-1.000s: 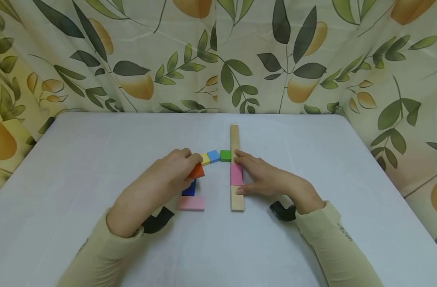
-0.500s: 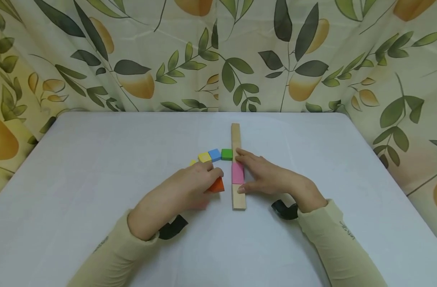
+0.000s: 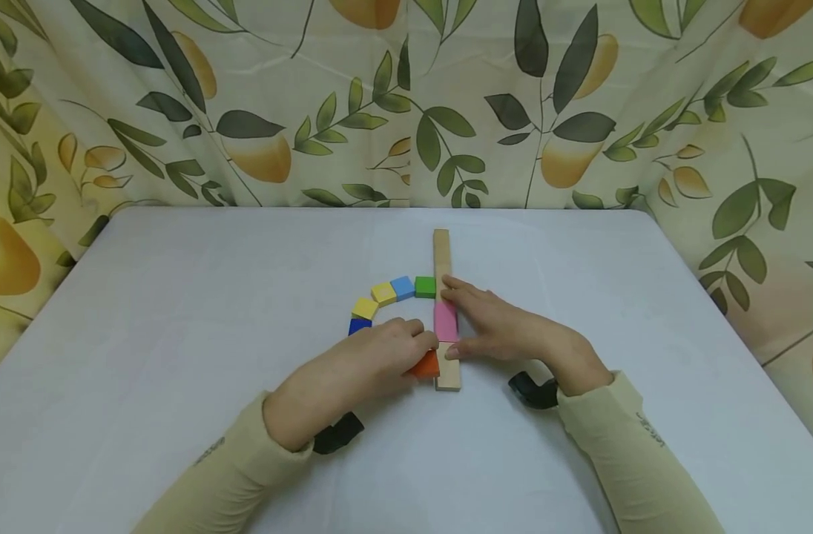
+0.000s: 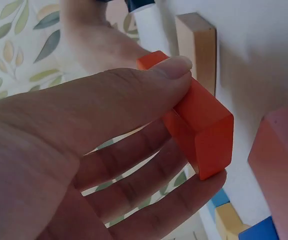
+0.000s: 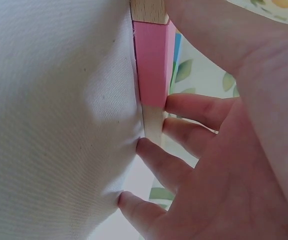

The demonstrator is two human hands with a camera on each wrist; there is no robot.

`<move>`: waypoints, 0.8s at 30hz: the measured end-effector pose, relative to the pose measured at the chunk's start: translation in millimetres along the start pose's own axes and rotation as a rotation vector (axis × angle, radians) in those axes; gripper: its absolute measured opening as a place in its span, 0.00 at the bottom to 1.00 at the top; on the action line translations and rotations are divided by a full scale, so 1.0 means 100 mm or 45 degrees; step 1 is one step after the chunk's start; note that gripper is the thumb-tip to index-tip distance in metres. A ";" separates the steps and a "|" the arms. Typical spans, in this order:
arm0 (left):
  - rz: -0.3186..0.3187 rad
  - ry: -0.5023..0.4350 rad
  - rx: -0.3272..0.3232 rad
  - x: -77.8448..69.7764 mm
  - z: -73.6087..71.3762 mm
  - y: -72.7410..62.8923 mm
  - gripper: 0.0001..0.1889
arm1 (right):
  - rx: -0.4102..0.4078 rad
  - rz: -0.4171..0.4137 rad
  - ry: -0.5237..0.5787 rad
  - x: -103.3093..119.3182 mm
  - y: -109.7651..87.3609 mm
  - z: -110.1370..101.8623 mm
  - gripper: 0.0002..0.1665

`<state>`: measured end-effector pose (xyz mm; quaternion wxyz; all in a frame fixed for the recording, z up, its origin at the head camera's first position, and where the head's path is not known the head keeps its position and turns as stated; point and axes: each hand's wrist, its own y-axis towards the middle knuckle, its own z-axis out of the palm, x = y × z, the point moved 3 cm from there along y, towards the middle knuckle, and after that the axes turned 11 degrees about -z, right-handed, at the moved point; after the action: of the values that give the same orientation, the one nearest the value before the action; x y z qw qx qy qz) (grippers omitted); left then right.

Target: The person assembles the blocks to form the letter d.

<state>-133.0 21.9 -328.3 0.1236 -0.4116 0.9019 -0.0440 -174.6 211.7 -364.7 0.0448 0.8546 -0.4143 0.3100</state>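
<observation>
My left hand [image 3: 380, 356] pinches an orange block [image 4: 211, 112] between thumb and fingers, close beside the near end of a straight row of blocks. That row has a pink block [image 3: 446, 321] in the middle, a plain wooden block [image 3: 449, 378] at the near end and more bare wood beyond. My right hand [image 3: 507, 326] rests along the row's right side, fingers spread and fingertips touching it. Curving left from the row are a green block [image 3: 425, 287], a light blue block [image 3: 403, 288], two yellow blocks [image 3: 364, 308] and a dark blue block [image 3: 360, 325], partly hidden.
A light pink block [image 4: 279, 165] appears in the left wrist view; the left hand hides it in the head view. Everything lies on a white-covered table [image 3: 213, 297]. A curtain with leaf and fruit print [image 3: 353, 156] hangs behind the table's far edge.
My left hand has carried the orange block right and toward the person, from the curve's left end to the straight row. Both yellow blocks now show. The right hand stays on the row.
</observation>
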 end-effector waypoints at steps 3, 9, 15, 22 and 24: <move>0.009 0.009 0.014 -0.02 0.03 0.02 0.24 | -0.002 0.003 0.003 -0.01 -0.01 0.00 0.54; 0.005 0.034 0.009 -0.04 0.06 0.02 0.24 | 0.001 0.011 0.001 -0.02 -0.01 0.00 0.54; -0.006 0.059 -0.003 -0.06 0.09 0.02 0.23 | 0.004 0.008 -0.005 -0.01 -0.02 -0.01 0.54; 0.003 0.058 -0.023 -0.05 0.14 0.02 0.19 | 0.002 -0.017 -0.018 -0.01 -0.01 0.00 0.54; -0.001 0.060 -0.023 -0.05 0.15 0.02 0.20 | 0.003 -0.018 -0.021 0.00 -0.01 0.00 0.54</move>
<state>-127.3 27.7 -342.3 0.0984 -0.4118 0.9048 -0.0455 -174.4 212.5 -364.6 0.0428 0.8601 -0.4082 0.3030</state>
